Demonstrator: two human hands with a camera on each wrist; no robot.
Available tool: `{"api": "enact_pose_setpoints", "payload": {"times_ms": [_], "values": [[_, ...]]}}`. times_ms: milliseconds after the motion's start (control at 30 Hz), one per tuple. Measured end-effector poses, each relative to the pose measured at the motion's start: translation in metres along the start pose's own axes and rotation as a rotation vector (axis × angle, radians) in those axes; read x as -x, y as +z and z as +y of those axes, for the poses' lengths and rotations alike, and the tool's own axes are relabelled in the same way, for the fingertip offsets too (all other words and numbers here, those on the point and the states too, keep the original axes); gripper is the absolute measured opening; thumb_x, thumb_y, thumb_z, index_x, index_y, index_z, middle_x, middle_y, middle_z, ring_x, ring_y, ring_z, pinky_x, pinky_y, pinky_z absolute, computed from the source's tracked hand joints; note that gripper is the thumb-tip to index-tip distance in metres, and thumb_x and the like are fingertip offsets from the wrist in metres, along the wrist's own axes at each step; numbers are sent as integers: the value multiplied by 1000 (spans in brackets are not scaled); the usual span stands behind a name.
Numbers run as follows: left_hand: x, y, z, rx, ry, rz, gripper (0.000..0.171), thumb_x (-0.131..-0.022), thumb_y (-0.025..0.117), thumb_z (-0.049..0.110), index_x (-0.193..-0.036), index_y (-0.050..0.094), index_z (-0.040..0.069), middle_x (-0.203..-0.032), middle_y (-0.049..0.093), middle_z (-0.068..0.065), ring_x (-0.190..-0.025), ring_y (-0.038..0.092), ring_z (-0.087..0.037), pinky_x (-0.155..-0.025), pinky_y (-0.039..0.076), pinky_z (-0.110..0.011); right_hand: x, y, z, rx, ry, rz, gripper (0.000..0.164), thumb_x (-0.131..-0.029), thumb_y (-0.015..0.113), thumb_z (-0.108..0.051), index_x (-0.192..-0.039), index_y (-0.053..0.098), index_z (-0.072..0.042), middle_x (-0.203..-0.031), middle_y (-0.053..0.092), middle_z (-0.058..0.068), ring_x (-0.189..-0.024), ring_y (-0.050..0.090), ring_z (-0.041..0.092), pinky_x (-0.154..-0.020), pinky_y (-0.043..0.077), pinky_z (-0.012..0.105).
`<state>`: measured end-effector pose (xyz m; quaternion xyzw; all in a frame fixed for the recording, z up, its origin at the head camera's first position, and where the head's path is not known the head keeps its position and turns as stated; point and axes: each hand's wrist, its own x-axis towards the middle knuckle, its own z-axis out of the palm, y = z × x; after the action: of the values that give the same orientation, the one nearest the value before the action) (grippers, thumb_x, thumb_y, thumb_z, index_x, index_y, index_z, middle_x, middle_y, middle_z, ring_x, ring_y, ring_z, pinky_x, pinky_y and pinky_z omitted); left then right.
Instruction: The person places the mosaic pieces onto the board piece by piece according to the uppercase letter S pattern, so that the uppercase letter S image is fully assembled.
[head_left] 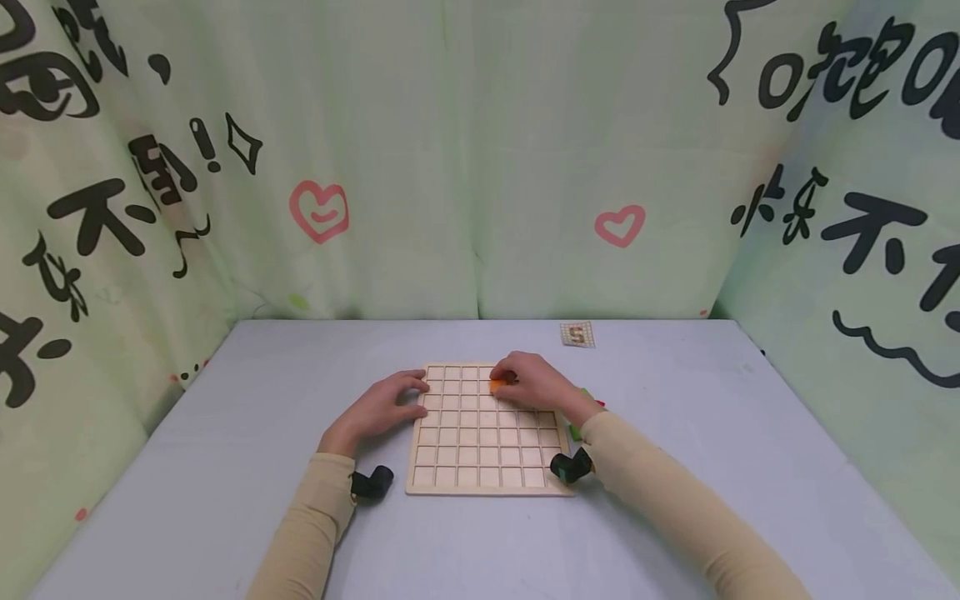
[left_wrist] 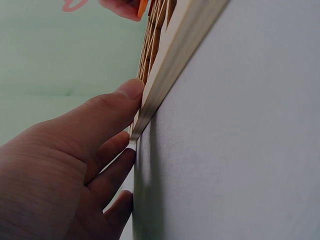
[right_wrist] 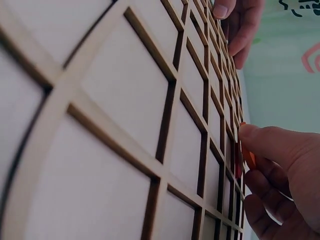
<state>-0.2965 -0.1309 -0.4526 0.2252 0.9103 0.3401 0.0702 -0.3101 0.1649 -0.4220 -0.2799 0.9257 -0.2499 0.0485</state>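
A square wooden grid board (head_left: 457, 457) lies flat on the table, its cells bounded by thin raised strips. My left hand (head_left: 386, 402) is at the board's left edge; in the left wrist view its thumb (left_wrist: 131, 89) touches the wooden rim and the fingers extend along the side. Over the upper right cells, my right hand (head_left: 532, 382) pinches a small orange piece (head_left: 497, 386) between thumb and fingers. The right wrist view shows that orange piece (right_wrist: 248, 156) at the grid, beside a dark red piece (right_wrist: 237, 160) in the cells.
Green pieces (head_left: 576, 432) and a red piece (head_left: 599, 403) lie right of the board, partly hidden by my right forearm. A small patterned card (head_left: 577, 334) rests near the table's back edge. Printed curtains surround the white table (head_left: 300, 367) on three sides.
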Motion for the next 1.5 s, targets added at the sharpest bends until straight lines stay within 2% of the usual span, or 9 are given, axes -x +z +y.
{"api": "enact_pose_setpoints", "payload": {"times_ms": [200, 500, 767, 1200, 1500], "values": [[1, 0, 1, -1, -12, 1, 37, -93, 71, 18, -125, 65, 2, -154, 46, -16, -146, 37, -37, -121, 31, -52, -6, 6, -1, 34, -43, 5, 24, -93, 72, -16, -113, 72, -2, -101, 66, 8, -85, 52, 15, -77, 46, 28], [0, 0, 0, -9, 3, 1, 37, -93, 71, 18, -125, 64, 2, -154, 46, -17, -146, 38, -38, -121, 32, -52, -10, 10, -4, 38, -29, 16, 27, -94, 72, -17, -117, 72, -3, -104, 66, 8, -89, 56, 17, -81, 50, 30], [0, 0, -1, -10, 12, -3, 37, -93, 71, 17, -125, 64, 1, -154, 46, -17, -146, 38, -38, -121, 32, -52, -11, 13, -4, 46, -56, 31, 28, -94, 72, -17, -118, 72, -4, -105, 66, 9, -90, 59, 20, -82, 51, 32], [0, 0, 0, -11, 13, -1, 37, -93, 72, 17, -125, 64, 1, -154, 46, -17, -146, 38, -38, -121, 31, -52, -13, 13, -2, 35, -14, 27, 25, -95, 70, -18, -115, 73, -4, -106, 66, 8, -95, 60, 22, -87, 52, 37], [-1, 0, -2, -5, 10, -3, 37, -92, 72, 18, -125, 64, 2, -154, 46, -16, -146, 38, -37, -121, 31, -52, -13, 13, -3, 22, -8, 31, 23, -95, 69, -18, -115, 73, -6, -106, 66, 8, -93, 59, 20, -84, 52, 35]]}}
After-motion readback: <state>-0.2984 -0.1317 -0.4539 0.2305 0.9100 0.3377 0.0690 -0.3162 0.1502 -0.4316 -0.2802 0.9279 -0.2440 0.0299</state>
